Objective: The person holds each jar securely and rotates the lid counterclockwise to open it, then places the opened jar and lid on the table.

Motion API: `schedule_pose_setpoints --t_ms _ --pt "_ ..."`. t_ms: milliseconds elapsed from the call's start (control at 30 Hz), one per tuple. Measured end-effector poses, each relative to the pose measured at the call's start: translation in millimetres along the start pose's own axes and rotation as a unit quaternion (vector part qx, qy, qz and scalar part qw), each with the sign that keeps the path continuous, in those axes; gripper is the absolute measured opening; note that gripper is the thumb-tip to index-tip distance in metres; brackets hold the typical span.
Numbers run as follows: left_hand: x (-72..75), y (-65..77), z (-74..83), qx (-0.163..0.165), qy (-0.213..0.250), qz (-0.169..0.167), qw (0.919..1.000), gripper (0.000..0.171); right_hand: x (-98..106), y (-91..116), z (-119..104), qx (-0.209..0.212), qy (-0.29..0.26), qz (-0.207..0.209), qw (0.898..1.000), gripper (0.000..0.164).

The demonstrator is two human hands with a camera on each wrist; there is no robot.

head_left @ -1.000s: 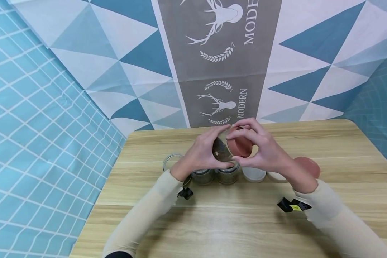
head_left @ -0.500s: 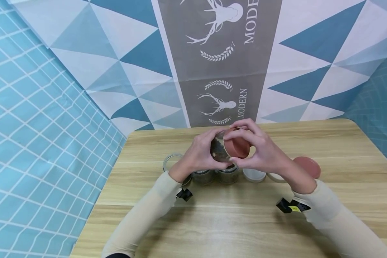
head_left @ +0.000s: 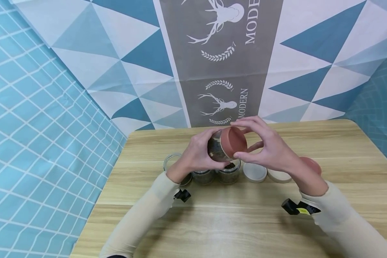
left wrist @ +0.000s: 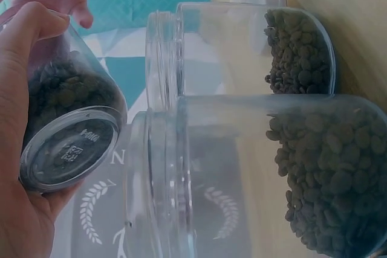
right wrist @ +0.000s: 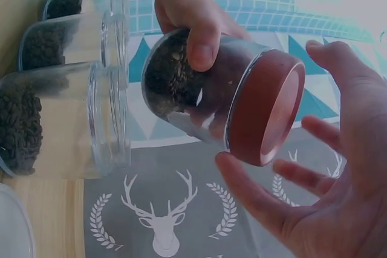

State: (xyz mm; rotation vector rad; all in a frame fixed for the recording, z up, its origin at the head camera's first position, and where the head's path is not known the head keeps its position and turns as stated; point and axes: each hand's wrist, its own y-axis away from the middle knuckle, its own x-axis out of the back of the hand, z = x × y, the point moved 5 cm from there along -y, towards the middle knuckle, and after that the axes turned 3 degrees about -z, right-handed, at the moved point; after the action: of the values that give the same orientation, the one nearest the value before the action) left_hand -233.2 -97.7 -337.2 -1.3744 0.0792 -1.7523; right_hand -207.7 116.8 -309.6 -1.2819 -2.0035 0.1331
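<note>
My left hand (head_left: 196, 152) grips a clear glass jar (head_left: 215, 147) with dark seeds or beans inside, held tilted above the table. A reddish-brown lid (right wrist: 269, 107) sits on the jar's mouth, which points toward my right hand (head_left: 269, 147). The right wrist view has that hand spread around the lid, one fingertip (right wrist: 228, 164) at or very near its lower edge, the others apart from it. In the left wrist view, the jar's base (left wrist: 69, 149) faces the camera, and the left thumb and palm wrap its side.
Below the hands, several lidless glass jars stand in a row, including one (head_left: 228, 175) partly filled with dark beans. To their right lie a white lid (head_left: 254, 172), a cream lid (head_left: 280, 176) and another reddish lid (head_left: 312, 165), partly behind the right forearm. Patterned cloth hangs behind the wooden table (head_left: 222, 222).
The right hand has loosened its fingers from the lid and drawn slightly right. The jar with its lid has shifted a little left in the left hand.
</note>
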Motion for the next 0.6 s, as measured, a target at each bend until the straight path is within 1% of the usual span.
schedule_pose_setpoints --t_ms 100,167,400,600 --pt "-1.2 -0.2 -0.6 -0.003 -0.008 -0.001 1.0000 0.099 -0.4 0.7 -0.1 -0.028 -0.003 -0.004 1.000 0.076" --pt "-2.7 -0.4 -0.4 -0.003 -0.014 -0.006 0.9999 0.100 -1.9 0.3 -0.5 -0.038 0.000 -0.007 0.999 0.075" --pt "-6.4 -0.2 0.1 0.001 -0.022 -0.020 0.9996 0.099 -7.0 -1.6 -3.2 -0.027 0.047 0.001 0.999 0.063" --pt "-7.2 -0.2 0.2 -0.003 -0.022 -0.016 0.9996 0.098 -7.3 -0.6 -2.4 -0.024 0.049 -0.003 0.998 0.062"
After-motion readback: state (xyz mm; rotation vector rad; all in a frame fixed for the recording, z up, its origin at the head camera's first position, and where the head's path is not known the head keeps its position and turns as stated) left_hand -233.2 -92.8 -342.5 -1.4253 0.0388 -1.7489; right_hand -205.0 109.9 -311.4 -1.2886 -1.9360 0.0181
